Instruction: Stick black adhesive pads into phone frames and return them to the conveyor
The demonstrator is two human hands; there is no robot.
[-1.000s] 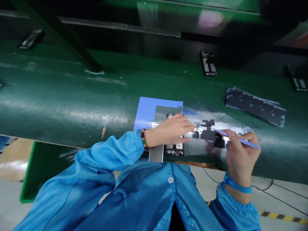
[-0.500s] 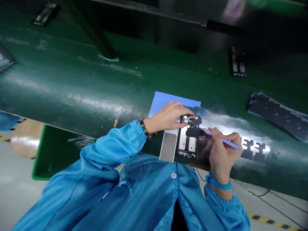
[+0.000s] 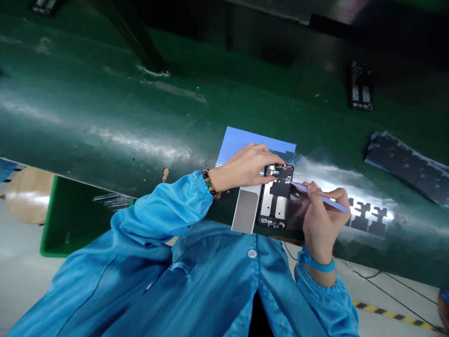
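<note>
My left hand (image 3: 250, 166) is over the far left part of the phone (image 3: 275, 206), thumb and forefinger parted. My right hand (image 3: 321, 224) pinches the tweezers (image 3: 333, 203), tip at the film's right side. The phone lies on the worktop (image 3: 140, 117), between the grey plate (image 3: 244, 213) and the clear sheet (image 3: 326, 173); the black film (image 3: 279, 188) lies across its middle and far part.

Caution: the film may set askew or crease if I release one side before the other is aligned. A slipped tip could scratch the board or lift the film's edge. If my left hand loosens, the phone may turn.

Change: half a second ago the film overhung the phone's right edge; it now sits within the outline.
</note>
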